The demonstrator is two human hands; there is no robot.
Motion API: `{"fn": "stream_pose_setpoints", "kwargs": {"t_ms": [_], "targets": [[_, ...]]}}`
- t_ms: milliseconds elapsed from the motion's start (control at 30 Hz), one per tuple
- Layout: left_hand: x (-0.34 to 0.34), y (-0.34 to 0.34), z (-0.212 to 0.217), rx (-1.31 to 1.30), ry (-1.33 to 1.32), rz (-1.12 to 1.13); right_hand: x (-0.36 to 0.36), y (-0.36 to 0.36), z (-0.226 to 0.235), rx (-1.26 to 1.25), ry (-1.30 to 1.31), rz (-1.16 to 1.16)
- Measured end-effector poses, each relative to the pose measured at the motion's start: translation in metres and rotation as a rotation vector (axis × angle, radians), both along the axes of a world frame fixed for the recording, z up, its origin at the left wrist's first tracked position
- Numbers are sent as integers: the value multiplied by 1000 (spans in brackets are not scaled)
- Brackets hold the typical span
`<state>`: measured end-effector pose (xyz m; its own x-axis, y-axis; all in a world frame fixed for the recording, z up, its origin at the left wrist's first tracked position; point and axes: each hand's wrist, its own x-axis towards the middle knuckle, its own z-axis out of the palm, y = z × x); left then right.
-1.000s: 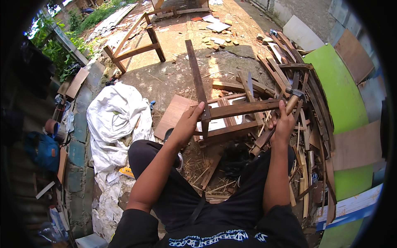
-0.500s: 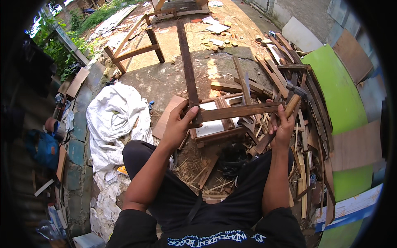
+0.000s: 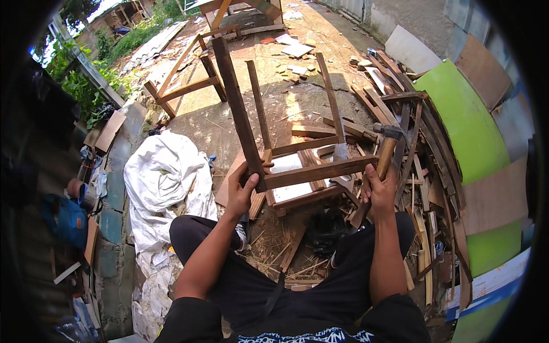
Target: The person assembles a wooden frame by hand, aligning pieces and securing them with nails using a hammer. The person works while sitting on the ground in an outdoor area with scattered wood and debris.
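My left hand is closed round the lower corner of a dark wooden frame, where a long post meets a cross rail. The post rises away from me, leaning left. Behind it stand two thinner posts joined by a second rail, seemingly part of the same frame. My right hand is wrapped round the wooden handle of a claw hammer, its metal head upward. The right thumb and fingers are close to the rail's right end; whether they press on it, I cannot tell. A dark wood piece shows below that hand.
A panelled wood piece with white insets lies beyond my knees, with a saw blade beside it. Scrap wood piles up at right, before green panels. A white sheet lies left; another wooden frame stands farther off.
The frame has tilted and shifted slightly left and toward me, bringing its rear posts and second rail into sight. Both hands moved lower with it; the hammer stays in my right hand.
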<state>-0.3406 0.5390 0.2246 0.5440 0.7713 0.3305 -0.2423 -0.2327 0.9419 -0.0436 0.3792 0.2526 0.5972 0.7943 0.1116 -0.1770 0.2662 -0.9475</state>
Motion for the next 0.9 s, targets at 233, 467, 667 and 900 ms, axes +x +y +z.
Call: {"fn": "stream_pose_setpoints", "kwargs": {"t_ms": [233,467,667,900], "targets": [[6,-2,2,-6,-129,68,-2,-11,12,54,-93,37],[17,-3,-1,-24,-157,245,-10,-9,14,21,-104,1],[23,12,14,-252,-271,264,-4,3,13,39,-105,12],[3,38,29,-466,-185,179,11,20,22,-47,-97,-252]]}}
